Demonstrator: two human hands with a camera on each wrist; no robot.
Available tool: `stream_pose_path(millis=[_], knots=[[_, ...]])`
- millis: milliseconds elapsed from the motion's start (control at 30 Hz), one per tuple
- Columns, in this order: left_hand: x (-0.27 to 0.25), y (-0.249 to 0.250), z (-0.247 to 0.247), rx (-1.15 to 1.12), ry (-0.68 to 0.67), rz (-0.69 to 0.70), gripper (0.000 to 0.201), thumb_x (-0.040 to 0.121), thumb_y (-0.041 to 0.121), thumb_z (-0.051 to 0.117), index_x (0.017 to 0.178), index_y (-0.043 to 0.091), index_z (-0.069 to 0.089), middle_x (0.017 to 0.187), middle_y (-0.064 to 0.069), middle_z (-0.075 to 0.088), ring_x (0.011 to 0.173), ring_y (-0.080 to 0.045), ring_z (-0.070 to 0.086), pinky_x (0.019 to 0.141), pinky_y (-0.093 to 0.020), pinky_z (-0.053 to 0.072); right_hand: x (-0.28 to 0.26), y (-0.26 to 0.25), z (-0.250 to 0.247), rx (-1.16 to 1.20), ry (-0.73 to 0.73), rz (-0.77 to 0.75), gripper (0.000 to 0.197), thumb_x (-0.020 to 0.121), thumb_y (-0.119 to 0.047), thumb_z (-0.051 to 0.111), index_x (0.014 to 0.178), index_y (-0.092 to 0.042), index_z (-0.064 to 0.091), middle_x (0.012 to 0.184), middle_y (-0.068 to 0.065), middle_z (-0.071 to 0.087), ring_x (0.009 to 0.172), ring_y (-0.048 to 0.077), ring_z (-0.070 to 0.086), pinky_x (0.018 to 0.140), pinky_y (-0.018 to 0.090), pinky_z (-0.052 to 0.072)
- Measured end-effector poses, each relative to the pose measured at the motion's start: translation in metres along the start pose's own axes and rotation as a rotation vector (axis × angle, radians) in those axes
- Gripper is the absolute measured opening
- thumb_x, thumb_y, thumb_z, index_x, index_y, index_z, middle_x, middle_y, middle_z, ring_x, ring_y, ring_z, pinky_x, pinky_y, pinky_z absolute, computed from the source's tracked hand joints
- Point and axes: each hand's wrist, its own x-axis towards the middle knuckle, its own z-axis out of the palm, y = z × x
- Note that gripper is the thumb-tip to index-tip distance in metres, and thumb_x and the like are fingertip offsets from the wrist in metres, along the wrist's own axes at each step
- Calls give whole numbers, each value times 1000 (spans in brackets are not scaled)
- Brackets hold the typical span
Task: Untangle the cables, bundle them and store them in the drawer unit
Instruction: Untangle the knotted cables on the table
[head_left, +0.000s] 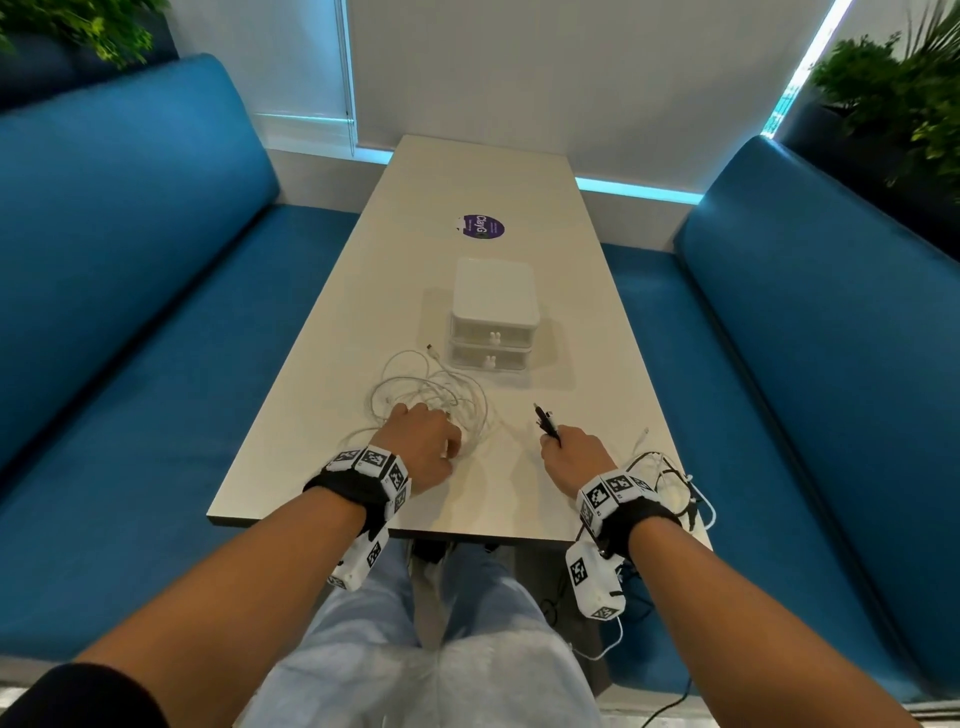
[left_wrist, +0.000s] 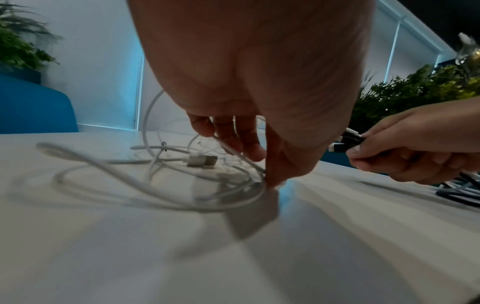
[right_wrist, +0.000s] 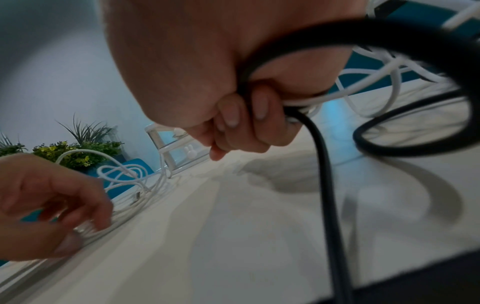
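A loose tangle of white cables (head_left: 431, 389) lies on the table (head_left: 483, 182) just in front of the white two-drawer unit (head_left: 493, 312), whose drawers are closed. My left hand (head_left: 426, 439) sits on the near side of the tangle. In the left wrist view, the left hand (left_wrist: 262, 166) pinches white strands (left_wrist: 155, 185) beside a silver USB plug (left_wrist: 202, 160). My right hand (head_left: 560, 449) is fisted around a black cable (right_wrist: 324, 174) and a white one, plug ends (head_left: 545, 420) sticking forward. Their loops (head_left: 672, 483) trail behind that wrist.
Blue bench seats (head_left: 156, 364) flank the narrow table on both sides. A purple round sticker (head_left: 483, 226) lies beyond the drawer unit. Plants (head_left: 893, 98) stand at the far corners. More wires hang below the table's near edge (head_left: 613, 639).
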Motion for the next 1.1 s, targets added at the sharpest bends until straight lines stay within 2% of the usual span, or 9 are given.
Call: stream_pose_path(millis=[67, 133, 267, 367, 467, 567, 700, 833, 1100], knots=[[-2, 0, -6, 84, -10, -54, 12, 76, 32, 59, 74, 23, 67, 84, 7, 58, 91, -20, 50, 90, -36, 28, 1, 2, 0, -1, -9, 7, 39, 102, -36, 36, 117, -8, 58, 107, 14, 65, 89, 31, 62, 72, 34, 48], [-4, 3, -11, 149, -42, -105, 34, 78, 46, 49, 58, 20, 54, 72, 4, 52, 82, -20, 46, 92, -40, 29, 2, 3, 1, 2, -15, 9, 40, 102, -37, 36, 117, -8, 59, 107, 13, 65, 88, 30, 61, 74, 35, 49], [-3, 20, -22, 134, 98, -137, 41, 87, 44, 39, 56, 18, 43, 61, 2, 49, 64, -20, 49, 84, -38, 40, 4, 3, 3, -14, -15, 8, 40, 102, -37, 35, 118, -8, 58, 109, 14, 64, 86, 28, 58, 74, 34, 47], [2, 34, -21, 28, 105, -95, 34, 89, 37, 44, 63, 16, 50, 63, -1, 53, 59, -23, 53, 62, -30, 44, 2, 2, 3, -39, -17, 4, 40, 103, -35, 35, 119, -7, 57, 111, 15, 64, 86, 28, 57, 73, 33, 44], [6, 42, -12, 9, 57, -63, 28, 93, 33, 43, 97, 16, 65, 90, -5, 66, 79, -27, 63, 69, -31, 49, 1, 3, 2, -35, -22, -1, 39, 103, -35, 35, 119, -6, 57, 111, 16, 64, 91, 30, 60, 74, 33, 46], [8, 43, 1, 98, 72, -107, 30, 99, 27, 41, 123, 13, 52, 109, -9, 64, 93, -30, 63, 67, -31, 39, 0, 6, 1, -35, -22, 0, 40, 103, -34, 35, 120, -6, 57, 112, 16, 64, 96, 32, 62, 74, 33, 46], [6, 33, 6, 109, 77, -175, 35, 97, 32, 46, 126, 13, 45, 121, -9, 56, 102, -30, 60, 71, -34, 39, -1, 8, 0, -40, -24, 0, 40, 103, -34, 35, 121, -5, 57, 113, 16, 64, 99, 33, 61, 75, 33, 45], [5, 25, 0, 155, 65, -242, 38, 95, 40, 52, 122, 13, 57, 132, -11, 48, 117, -31, 52, 87, -39, 45, -1, 7, 1, -37, -28, -3, 40, 103, -34, 35, 120, -5, 57, 113, 16, 64, 98, 33, 62, 77, 35, 47], [3, 13, -7, 248, -3, -185, 28, 86, 7, 53, 114, 12, 54, 116, -7, 60, 110, -28, 54, 85, -36, 41, -2, 6, 1, -38, -37, -6, 39, 103, -34, 35, 118, -7, 59, 109, 15, 65, 90, 30, 61, 71, 31, 43]])
